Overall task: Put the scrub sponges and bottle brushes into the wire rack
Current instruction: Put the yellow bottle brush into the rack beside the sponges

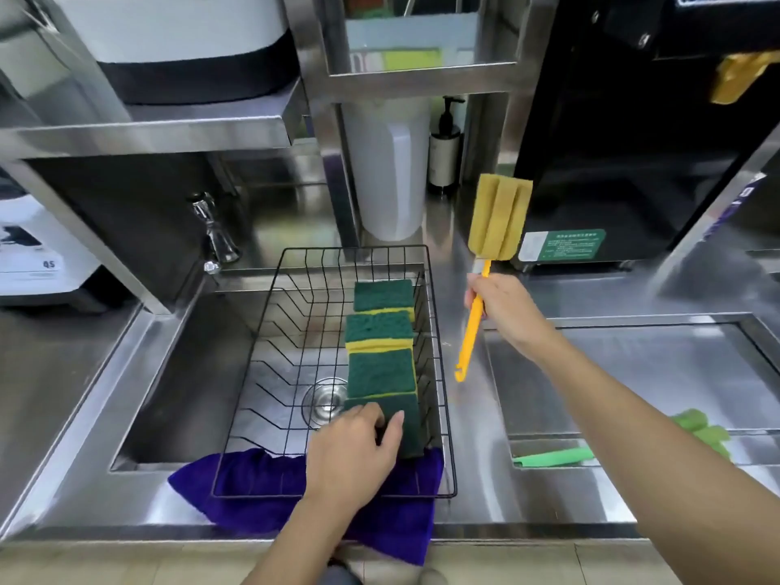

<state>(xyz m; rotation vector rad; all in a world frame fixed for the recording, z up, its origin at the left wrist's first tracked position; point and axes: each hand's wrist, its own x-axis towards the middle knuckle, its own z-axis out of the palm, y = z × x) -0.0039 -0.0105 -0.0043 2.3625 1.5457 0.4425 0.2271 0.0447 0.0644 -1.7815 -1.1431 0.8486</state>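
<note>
A black wire rack (270, 314) sits over the sink. Several green-and-yellow scrub sponges (382, 331) stand in a row along its right side. My left hand (354, 453) rests on the nearest sponge (411, 432), fingers curled over its top edge. My right hand (502, 308) grips the yellow handle of a bottle brush (498, 221), held upright just right of the rack with its tan sponge head up. A green bottle brush (700, 432) lies at the right, partly hidden by my right forearm.
A purple cloth (261, 479) lies under the rack's front edge. The sink drain (323, 401) shows through the wires. A tap (213, 232) stands behind left; a white jug (388, 171) and pump bottle (445, 149) stand behind. A black machine (624, 133) stands at the right.
</note>
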